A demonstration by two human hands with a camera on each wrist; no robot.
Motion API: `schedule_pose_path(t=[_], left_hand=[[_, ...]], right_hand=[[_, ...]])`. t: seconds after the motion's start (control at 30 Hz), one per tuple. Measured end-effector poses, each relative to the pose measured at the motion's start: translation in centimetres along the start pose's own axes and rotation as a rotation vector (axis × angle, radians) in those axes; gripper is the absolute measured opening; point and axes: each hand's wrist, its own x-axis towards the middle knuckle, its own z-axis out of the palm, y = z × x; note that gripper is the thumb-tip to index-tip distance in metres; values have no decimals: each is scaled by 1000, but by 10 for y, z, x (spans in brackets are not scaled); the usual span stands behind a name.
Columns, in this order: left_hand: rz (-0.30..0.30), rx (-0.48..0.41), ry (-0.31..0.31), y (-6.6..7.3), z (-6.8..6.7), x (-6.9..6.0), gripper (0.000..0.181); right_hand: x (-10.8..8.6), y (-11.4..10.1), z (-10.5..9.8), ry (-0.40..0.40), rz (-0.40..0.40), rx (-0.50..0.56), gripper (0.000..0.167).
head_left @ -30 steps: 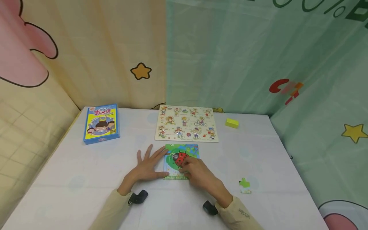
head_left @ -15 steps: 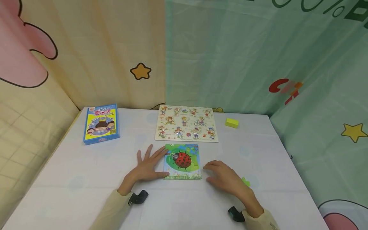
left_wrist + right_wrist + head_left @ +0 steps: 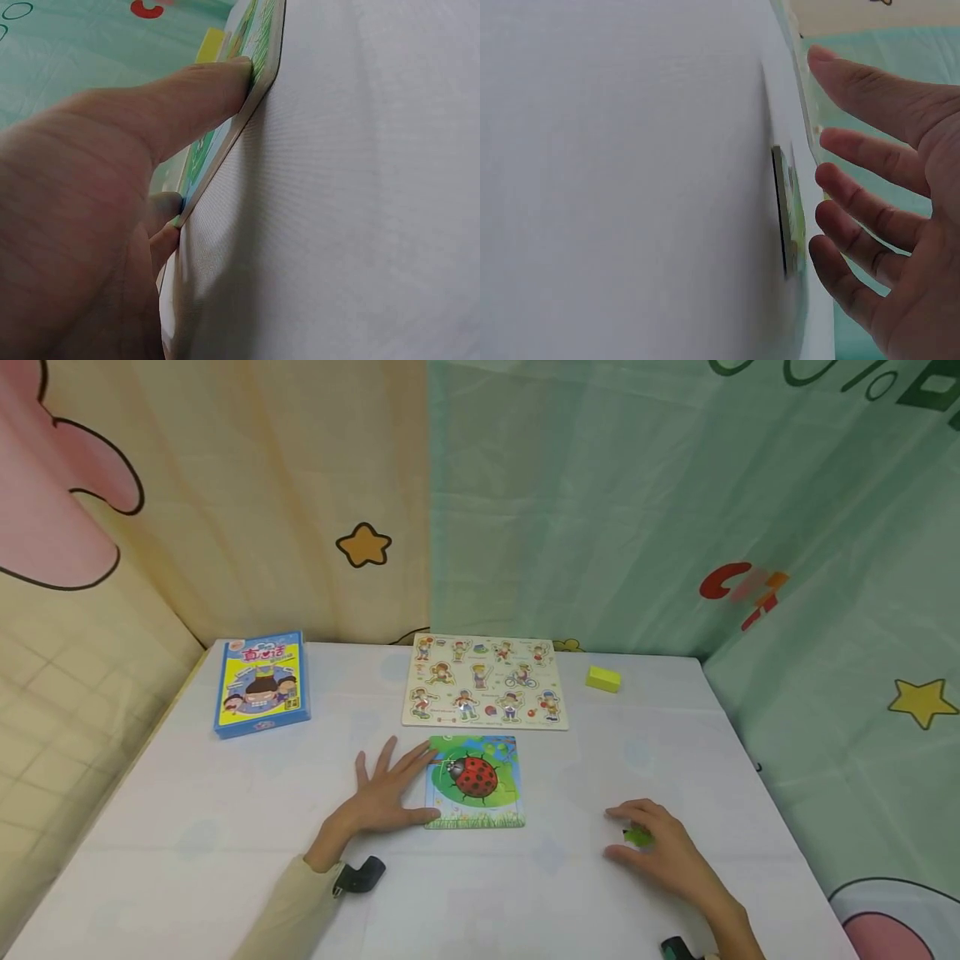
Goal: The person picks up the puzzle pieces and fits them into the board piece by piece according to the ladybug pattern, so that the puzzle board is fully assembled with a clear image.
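Note:
A square ladybug puzzle (image 3: pixel 474 777) lies flat in front of the person. Along its left edge the left hand (image 3: pixel 382 797) rests with spread, straight fingers; thumb and fingertips touch the puzzle's border, as the left wrist view also shows. Off to the right, the right hand (image 3: pixel 667 852) hovers over a loose green puzzle piece (image 3: pixel 637 836), partly hidden beneath it. In the right wrist view the piece (image 3: pixel 789 214) lies on the white cloth, apart from the relaxed, spread fingers, which hold nothing.
Behind the ladybug puzzle lies a wooden board with pictures of children (image 3: pixel 485 682). A blue and yellow box (image 3: pixel 262 683) stands at the back left. A small yellow block (image 3: pixel 603 679) sits at the back right. Curtains rise beyond the table's (image 3: pixel 360 693) far edge.
The right hand has left the ladybug puzzle and moved right, over the loose green piece. A puzzle piece now fills the area it was touching. The left hand stays put.

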Motion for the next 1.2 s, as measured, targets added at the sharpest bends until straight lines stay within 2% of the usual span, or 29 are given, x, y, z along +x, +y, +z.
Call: schedule_pose_path(t=[0.17,0.33,0.47,0.8,0.9,1.2], left_hand=[[1,-3,3,1,0,0,93],[6,-14,13,2,-1,-1,93],[6,-8,12,1,0,-1,93],[3,-1,8,1,1,-2,93],[1,2,6,1,0,-2,93],[7,5,13,2,0,-1,93]], right_hand=[[-13,16,-7,27,-17,73,49],[-20,28,-14,12,-25,198,53],[-23,36,-17,-11,-41,234,53],[-23,42,-20,-48,36,306,42],[-22,42,-20,-47,39,307,41],[-19,39,-18,-21,-19,215,41]])
